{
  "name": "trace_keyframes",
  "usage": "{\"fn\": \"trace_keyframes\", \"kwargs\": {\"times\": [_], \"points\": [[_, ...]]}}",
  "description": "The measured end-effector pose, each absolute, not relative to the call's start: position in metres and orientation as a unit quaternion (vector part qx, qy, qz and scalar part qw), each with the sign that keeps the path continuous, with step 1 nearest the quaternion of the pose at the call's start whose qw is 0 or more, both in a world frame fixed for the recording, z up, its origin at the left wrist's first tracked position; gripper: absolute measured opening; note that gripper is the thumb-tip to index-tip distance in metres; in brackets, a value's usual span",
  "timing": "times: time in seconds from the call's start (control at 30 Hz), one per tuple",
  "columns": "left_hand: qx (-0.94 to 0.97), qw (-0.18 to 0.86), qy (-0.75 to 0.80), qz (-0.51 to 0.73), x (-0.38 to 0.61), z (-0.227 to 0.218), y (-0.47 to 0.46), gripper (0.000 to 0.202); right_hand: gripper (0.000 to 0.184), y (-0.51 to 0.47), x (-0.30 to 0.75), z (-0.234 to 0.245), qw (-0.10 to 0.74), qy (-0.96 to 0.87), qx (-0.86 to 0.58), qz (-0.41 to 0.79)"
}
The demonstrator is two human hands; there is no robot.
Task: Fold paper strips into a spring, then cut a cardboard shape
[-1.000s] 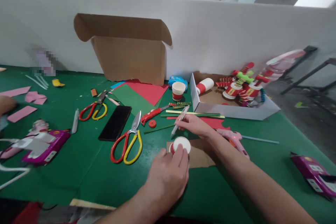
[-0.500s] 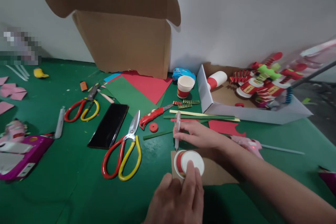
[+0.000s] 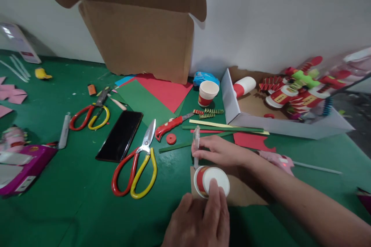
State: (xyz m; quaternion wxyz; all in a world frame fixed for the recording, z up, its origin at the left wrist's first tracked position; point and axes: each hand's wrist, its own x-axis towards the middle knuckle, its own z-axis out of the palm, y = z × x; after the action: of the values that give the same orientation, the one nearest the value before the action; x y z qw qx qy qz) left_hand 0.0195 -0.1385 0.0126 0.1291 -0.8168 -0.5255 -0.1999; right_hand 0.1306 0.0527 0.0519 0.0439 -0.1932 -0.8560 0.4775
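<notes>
My left hand (image 3: pixel 199 222) presses its fingers on the white bottom of an upturned red and white paper cup (image 3: pixel 211 180), holding it down on a piece of brown cardboard (image 3: pixel 240 193) on the green table. My right hand (image 3: pixel 222 151) grips a silver pen (image 3: pixel 196 143) upright, its tip down at the far rim of the cup. Both hands are closed on their things.
Red and yellow scissors (image 3: pixel 136 166) and a black phone (image 3: pixel 120 135) lie to the left. A red utility knife (image 3: pixel 169 125), paper strips, another cup (image 3: pixel 207 93), a pink glue gun (image 3: pixel 275 159), a white tray of paper crafts (image 3: pixel 286 125) and an open cardboard box (image 3: pixel 136 38) stand behind.
The view has tilted down and moved closer. My right hand has swung the pen from slanted to upright and brought its tip to the cup's rim. My left hand stays on the cup.
</notes>
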Motion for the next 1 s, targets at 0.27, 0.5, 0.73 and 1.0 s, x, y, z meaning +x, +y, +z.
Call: {"fn": "trace_keyframes", "kwargs": {"times": [0.27,0.5,0.73,1.0], "points": [[-0.812,0.179,-0.509,-0.221,0.02,0.027,-0.129,0.031,0.024,0.055,0.131,0.055,0.038,-0.861,-0.192,0.47],[-0.815,0.228,-0.486,-0.219,0.019,0.044,-0.12,0.027,0.025,0.056,0.141,0.049,0.044,-0.837,-0.248,0.485],[-0.831,0.2,-0.48,-0.195,0.015,0.04,-0.125,0.031,0.023,0.051,0.145,0.047,0.063,-0.818,-0.283,0.497],[-0.835,0.176,-0.47,-0.224,0.012,0.05,-0.122,0.026,0.021,0.048,0.149,0.042,0.095,-0.83,-0.273,0.477]]}}
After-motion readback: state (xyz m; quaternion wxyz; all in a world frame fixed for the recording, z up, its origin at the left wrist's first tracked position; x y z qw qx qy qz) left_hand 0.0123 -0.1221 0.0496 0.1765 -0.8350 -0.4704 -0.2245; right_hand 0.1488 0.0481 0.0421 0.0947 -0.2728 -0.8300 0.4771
